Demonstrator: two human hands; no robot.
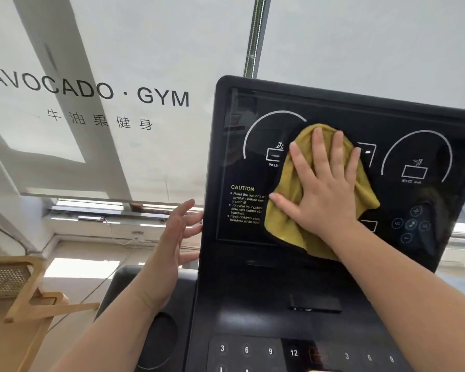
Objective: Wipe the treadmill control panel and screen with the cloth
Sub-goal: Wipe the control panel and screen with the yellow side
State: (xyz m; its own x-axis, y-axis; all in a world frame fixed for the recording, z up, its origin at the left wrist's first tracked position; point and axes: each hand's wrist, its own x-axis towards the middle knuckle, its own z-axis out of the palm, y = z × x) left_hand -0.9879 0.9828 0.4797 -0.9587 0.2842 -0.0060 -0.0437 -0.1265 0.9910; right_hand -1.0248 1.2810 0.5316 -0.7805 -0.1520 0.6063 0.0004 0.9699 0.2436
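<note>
Pressed the cloth point(287, 218) flat against the screen point(320, 108) with the right hand point(325, 189), right of centre in the frame. Laid the fingers point(318, 151) straight and spread on it, tips pointing up, thumb out to the left. Covered the cloth's middle with palm and fingers, leaving its edges showing above the fingertips, left of the thumb and below the wrist. Looked mustard yellow, soft and rumpled, folded into loose lobes at its lower end. Hid part of the INCLINE mark and the right ends of the CAUTION lines under its left side.

Raised the left hand point(169, 242) just beside the screen's left edge, fingers straight and slightly apart, holding nothing. Could not tell whether the tips touched the frame.

Lay well below the cloth, along the bottom of the frame: the control panel point(253, 350) with its number keys.
</note>
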